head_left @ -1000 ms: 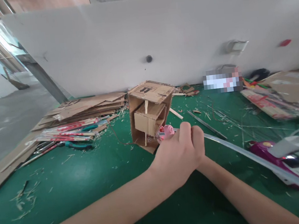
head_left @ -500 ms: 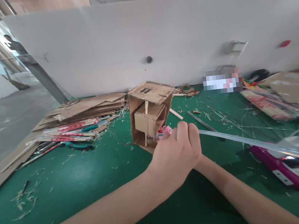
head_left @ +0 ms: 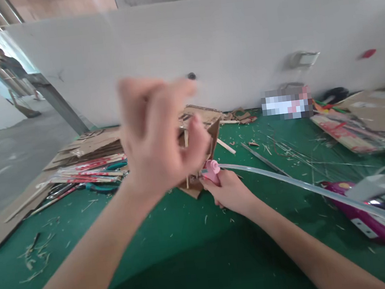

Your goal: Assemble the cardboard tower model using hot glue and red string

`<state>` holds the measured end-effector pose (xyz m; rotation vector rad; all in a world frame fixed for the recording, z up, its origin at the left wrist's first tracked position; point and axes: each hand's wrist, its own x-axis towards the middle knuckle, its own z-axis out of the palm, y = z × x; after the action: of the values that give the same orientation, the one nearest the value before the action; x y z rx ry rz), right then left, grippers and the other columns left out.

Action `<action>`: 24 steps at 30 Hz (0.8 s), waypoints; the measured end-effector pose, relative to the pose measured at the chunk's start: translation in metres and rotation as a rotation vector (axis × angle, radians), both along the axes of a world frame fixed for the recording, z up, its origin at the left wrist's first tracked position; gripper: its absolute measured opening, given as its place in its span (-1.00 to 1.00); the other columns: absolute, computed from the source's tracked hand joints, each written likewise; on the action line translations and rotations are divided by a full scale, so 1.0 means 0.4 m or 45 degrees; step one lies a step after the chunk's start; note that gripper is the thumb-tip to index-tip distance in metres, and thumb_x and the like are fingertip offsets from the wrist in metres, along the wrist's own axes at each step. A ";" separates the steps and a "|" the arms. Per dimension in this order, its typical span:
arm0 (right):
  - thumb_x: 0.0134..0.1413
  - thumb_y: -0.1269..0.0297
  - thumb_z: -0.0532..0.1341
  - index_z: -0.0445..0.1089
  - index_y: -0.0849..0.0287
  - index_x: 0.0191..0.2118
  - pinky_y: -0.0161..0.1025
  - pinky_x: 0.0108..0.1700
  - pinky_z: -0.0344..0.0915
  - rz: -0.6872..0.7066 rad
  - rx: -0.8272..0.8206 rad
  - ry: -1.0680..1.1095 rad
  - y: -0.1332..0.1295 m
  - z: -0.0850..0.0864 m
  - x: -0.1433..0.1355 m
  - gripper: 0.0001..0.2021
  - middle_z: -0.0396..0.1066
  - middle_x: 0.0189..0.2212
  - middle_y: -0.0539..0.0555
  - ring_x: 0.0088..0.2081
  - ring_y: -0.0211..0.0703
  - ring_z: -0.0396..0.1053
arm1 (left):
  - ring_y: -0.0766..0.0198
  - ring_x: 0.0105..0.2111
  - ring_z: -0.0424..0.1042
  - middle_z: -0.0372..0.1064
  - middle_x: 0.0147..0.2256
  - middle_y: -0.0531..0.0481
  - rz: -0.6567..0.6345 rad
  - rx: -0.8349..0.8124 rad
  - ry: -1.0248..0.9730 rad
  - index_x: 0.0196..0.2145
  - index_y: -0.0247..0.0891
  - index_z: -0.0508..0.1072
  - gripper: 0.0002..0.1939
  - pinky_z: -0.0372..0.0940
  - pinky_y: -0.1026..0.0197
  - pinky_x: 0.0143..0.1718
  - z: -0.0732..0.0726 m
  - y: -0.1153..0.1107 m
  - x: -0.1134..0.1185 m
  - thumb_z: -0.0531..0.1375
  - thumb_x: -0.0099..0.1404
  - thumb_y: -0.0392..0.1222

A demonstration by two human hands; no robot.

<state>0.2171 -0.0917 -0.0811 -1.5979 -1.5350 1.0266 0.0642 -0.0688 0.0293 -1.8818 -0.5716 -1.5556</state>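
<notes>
My right hand grips a pink glue gun at the front of the cardboard box. A long clear glue stick runs out of the gun's back end and bends away to the right. Raised in the air before the box, my left hand is smeared by motion. Its fingers are loosely curled and the thumb stands apart, with nothing visible between them. The cardboard box stands on the green tabletop, mostly covered by my left hand. The gun's tip is hidden near the box's lower opening.
Flat cardboard sheets, packaged sticks and teal-handled pliers lie at left. On the right are a purple-and-white device and scattered clear sticks. A white partition rises behind. A person stands far left.
My left hand has let go of the glue stick behind the gun and swung up and left, now blocking the box. The right hand stays on the glue gun; the stick sags more.
</notes>
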 end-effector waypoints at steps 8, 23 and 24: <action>0.21 0.17 0.09 0.23 0.15 -0.44 -0.39 -0.70 0.20 0.045 -0.060 -0.104 0.000 0.004 -0.028 -0.77 0.29 -0.74 -0.06 -0.74 -0.27 0.29 | -0.04 0.14 0.25 0.22 0.17 -0.09 -0.326 -1.197 0.427 0.15 -0.05 0.27 -0.43 0.26 -0.05 0.09 0.015 0.116 -0.102 0.13 0.27 0.23; 0.20 0.20 0.11 0.19 0.13 -0.46 -0.44 -0.72 0.01 -0.079 -0.350 0.345 -0.016 0.030 -0.040 -0.77 0.18 -0.85 -0.12 -0.79 -0.34 0.16 | 0.06 0.06 0.32 0.33 0.09 -0.14 -0.126 -1.261 0.256 0.06 -0.19 0.39 -0.45 0.25 0.02 0.07 0.019 0.081 -0.043 0.16 0.25 0.21; 0.20 0.22 0.11 0.18 0.13 -0.45 -0.44 -0.72 0.00 -0.083 -0.361 0.402 -0.016 0.034 -0.042 -0.79 0.18 -0.84 -0.13 -0.78 -0.34 0.18 | 0.06 0.06 0.32 0.33 0.08 -0.13 -0.123 -1.257 0.251 0.05 -0.19 0.40 -0.45 0.25 0.01 0.08 0.019 0.079 -0.039 0.17 0.24 0.21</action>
<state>0.2005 -0.0983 -0.0674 -1.5677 -1.1579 1.4327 0.0484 -0.0370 0.0368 -2.7560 -1.3358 -1.1864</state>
